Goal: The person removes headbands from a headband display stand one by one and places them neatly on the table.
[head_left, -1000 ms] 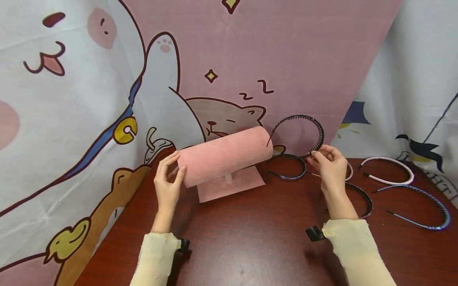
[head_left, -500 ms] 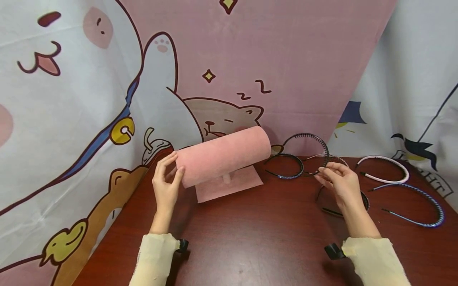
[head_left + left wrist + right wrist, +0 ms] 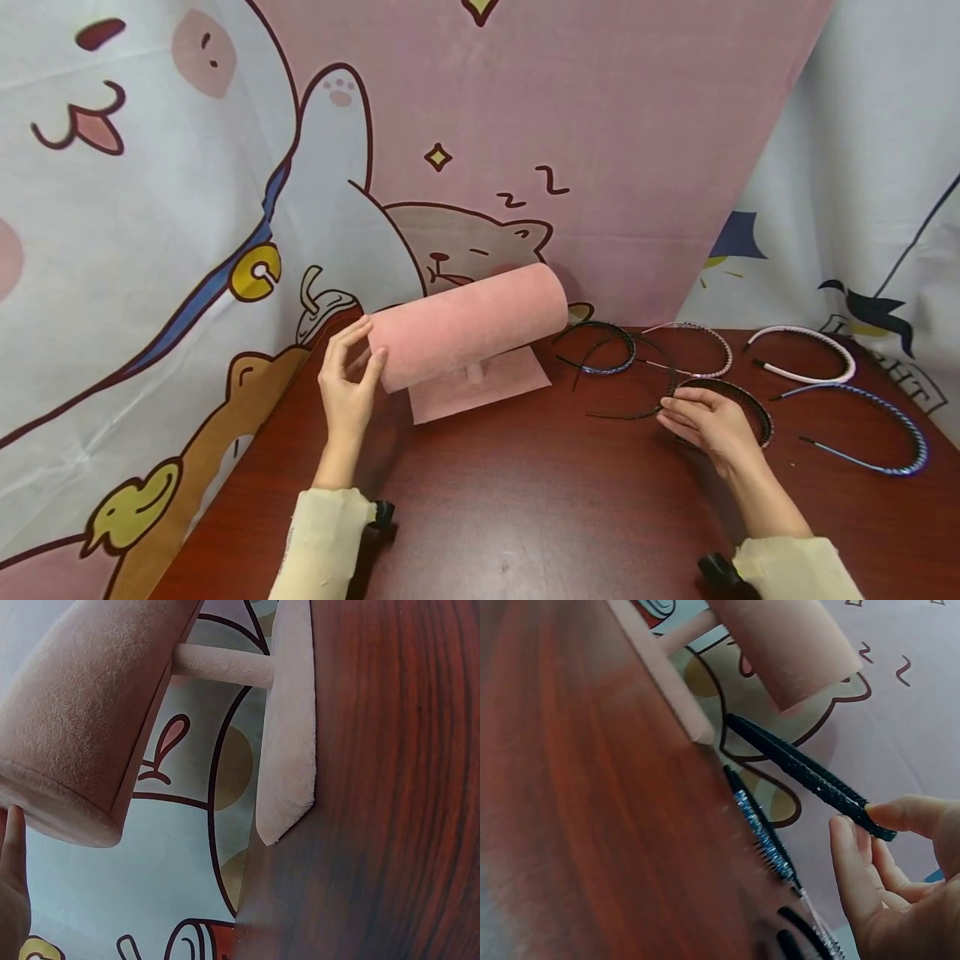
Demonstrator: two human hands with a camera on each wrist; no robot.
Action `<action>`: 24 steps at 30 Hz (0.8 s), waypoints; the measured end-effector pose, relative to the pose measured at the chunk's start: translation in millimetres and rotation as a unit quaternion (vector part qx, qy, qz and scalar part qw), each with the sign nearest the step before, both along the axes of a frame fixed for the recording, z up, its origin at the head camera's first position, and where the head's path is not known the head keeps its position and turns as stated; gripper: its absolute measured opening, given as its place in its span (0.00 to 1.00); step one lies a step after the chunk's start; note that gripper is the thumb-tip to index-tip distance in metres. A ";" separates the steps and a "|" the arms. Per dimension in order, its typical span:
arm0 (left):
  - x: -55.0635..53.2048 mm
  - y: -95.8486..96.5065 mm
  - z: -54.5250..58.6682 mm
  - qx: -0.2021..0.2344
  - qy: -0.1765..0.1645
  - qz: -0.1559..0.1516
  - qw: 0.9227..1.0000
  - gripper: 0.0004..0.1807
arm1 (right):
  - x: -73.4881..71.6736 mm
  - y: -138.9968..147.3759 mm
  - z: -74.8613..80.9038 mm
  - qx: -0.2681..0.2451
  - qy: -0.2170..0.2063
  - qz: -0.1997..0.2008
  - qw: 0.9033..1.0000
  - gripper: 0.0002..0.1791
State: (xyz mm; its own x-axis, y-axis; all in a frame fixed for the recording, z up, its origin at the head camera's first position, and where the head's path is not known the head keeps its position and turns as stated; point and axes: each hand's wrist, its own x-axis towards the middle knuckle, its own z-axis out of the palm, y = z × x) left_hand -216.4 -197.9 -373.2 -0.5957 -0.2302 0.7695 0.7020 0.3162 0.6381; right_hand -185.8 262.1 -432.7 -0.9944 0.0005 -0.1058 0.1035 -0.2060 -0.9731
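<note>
A pink plush headband stand (image 3: 472, 321), a thick roll on a short post over a flat base (image 3: 510, 387), stands on the table. My left hand (image 3: 347, 392) holds the roll's left end, thumb in front and fingers at the upper edge. In the left wrist view a finger (image 3: 13, 836) touches the end of the roll. Right of the stand, my right hand (image 3: 712, 429) pinches a thin black toothed headband (image 3: 810, 776) between thumb and fingers. Its open ends point left toward the stand, low over the table.
Several headbands lie at the right: blue glittery (image 3: 613, 370), pale beaded (image 3: 727, 354), dark (image 3: 763, 417) partly behind my right hand, light pink (image 3: 847, 362) and blue wrapped (image 3: 917, 446). A cartoon-printed cloth (image 3: 637, 125) hangs behind the brown table (image 3: 487, 517).
My right hand has moved down and right, away from the stand's right end, lowering the black headband from upright to nearly flat. The left hand stays on the roll.
</note>
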 end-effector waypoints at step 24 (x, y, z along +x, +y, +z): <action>-1.2 0.0 -1.0 0.004 -0.003 0.001 1.000 0.19 | 8.1 0.7 -25.2 0.143 -0.095 0.092 0.981 0.24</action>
State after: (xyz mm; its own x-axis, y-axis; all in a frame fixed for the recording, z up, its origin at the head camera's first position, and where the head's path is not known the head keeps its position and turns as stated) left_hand -217.6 -197.9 -374.2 -0.6006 -0.2372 0.7636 0.6971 0.3125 0.6453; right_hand -177.7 262.8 -458.0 -0.9429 -0.1212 -0.3103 0.2977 0.1116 -0.9481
